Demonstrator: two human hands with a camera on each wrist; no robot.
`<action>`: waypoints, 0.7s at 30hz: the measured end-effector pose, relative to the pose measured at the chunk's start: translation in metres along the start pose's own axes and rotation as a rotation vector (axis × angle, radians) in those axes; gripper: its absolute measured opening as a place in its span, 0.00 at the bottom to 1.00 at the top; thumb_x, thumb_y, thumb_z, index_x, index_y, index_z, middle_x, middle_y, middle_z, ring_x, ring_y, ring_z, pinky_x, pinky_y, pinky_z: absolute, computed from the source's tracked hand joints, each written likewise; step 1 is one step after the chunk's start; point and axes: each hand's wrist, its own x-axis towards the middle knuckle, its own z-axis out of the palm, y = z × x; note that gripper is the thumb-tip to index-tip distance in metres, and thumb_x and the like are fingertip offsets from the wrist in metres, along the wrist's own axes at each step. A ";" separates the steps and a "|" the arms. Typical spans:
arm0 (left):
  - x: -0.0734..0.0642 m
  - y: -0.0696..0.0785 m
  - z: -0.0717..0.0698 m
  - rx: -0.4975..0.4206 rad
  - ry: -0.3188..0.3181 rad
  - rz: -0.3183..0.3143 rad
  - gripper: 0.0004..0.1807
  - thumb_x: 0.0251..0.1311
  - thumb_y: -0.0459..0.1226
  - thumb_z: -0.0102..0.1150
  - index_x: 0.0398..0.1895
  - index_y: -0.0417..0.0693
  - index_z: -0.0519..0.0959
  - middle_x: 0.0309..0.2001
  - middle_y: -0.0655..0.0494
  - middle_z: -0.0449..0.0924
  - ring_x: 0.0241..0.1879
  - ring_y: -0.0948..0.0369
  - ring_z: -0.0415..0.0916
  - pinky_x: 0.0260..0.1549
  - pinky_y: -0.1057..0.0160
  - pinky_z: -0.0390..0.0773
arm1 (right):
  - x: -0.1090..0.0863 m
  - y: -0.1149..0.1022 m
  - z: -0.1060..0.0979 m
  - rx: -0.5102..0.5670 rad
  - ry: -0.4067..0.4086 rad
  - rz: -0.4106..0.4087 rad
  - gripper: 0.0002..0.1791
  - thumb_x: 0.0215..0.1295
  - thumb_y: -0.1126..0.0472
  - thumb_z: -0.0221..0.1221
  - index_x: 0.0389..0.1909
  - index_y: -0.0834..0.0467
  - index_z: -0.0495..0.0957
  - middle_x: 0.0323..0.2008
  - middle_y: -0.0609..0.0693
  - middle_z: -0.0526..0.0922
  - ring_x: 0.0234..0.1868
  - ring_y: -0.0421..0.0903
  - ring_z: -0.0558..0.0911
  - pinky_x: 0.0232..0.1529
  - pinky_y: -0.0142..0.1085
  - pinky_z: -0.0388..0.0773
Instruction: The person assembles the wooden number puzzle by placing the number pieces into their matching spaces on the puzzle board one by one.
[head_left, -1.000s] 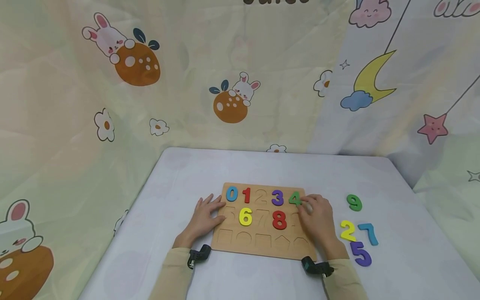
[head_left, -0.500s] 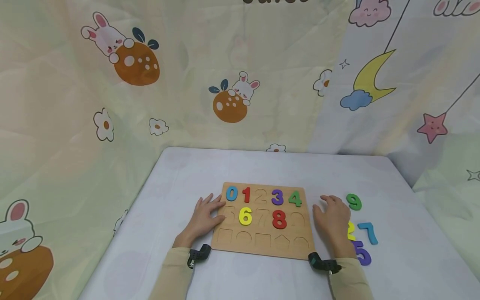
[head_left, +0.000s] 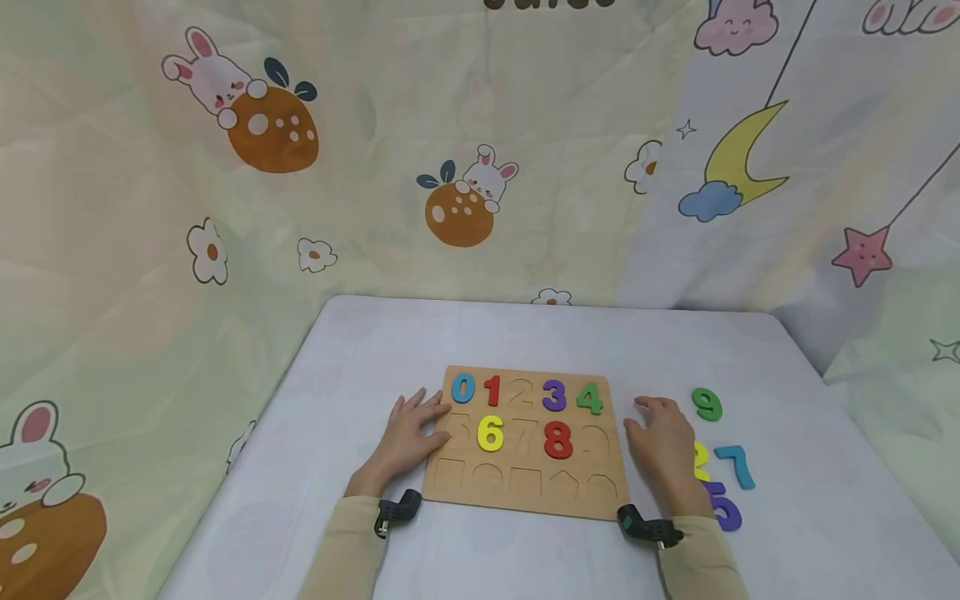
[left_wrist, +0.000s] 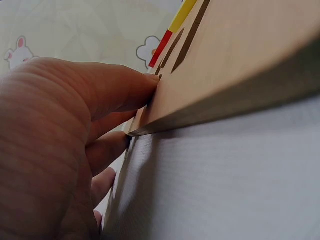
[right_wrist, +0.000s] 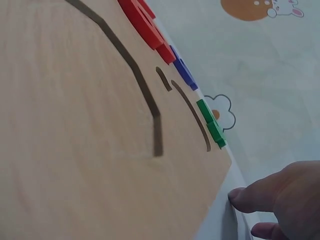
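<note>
A wooden number puzzle board (head_left: 540, 479) lies flat on the table. My left hand (head_left: 408, 437) rests at its left edge, thumb and fingers fairly straight; in the left wrist view the thumb (left_wrist: 130, 90) touches the top face. Seated in the board are a blue 0 (head_left: 462, 388), red 1 (head_left: 492, 390), purple 3 (head_left: 554, 396), green 4 (head_left: 590, 398), yellow 6 (head_left: 491, 433) and red 8 (head_left: 558, 440). Just right of the board, my right hand (head_left: 663, 446) holds nothing, fingers loosely bent. It partly hides a yellow 2 (head_left: 701, 461) and a purple 5 (head_left: 726, 510).
A green 9 (head_left: 707, 404) and a blue 7 (head_left: 738, 467) lie loose on the white table (head_left: 382, 333), right of my right hand. Several outlined recesses show in the board's lower rows. Behind the table hangs a printed cloth (head_left: 375, 125).
My right hand has let go of the green 4, which stays in the board's top row, and has moved right, off the board. The left hand has kept its place.
</note>
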 end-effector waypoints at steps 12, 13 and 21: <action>0.000 0.002 -0.001 0.015 -0.007 -0.010 0.26 0.56 0.43 0.67 0.60 0.50 0.79 0.70 0.54 0.67 0.75 0.50 0.49 0.75 0.45 0.35 | -0.002 -0.002 0.003 -0.007 0.016 -0.022 0.21 0.66 0.59 0.59 0.58 0.63 0.75 0.59 0.66 0.70 0.61 0.67 0.69 0.62 0.62 0.68; 0.000 0.002 -0.001 0.015 -0.007 -0.011 0.26 0.56 0.43 0.67 0.60 0.50 0.79 0.70 0.54 0.67 0.75 0.50 0.49 0.75 0.45 0.35 | -0.002 -0.002 0.003 -0.006 0.015 -0.023 0.21 0.66 0.59 0.59 0.58 0.63 0.75 0.59 0.66 0.70 0.60 0.67 0.70 0.62 0.62 0.68; 0.000 0.001 0.000 0.012 -0.008 -0.014 0.26 0.56 0.43 0.67 0.60 0.50 0.78 0.70 0.54 0.67 0.75 0.50 0.49 0.75 0.46 0.35 | 0.000 0.000 -0.001 -0.006 0.025 -0.011 0.22 0.66 0.60 0.59 0.58 0.63 0.75 0.59 0.67 0.70 0.60 0.67 0.68 0.61 0.62 0.67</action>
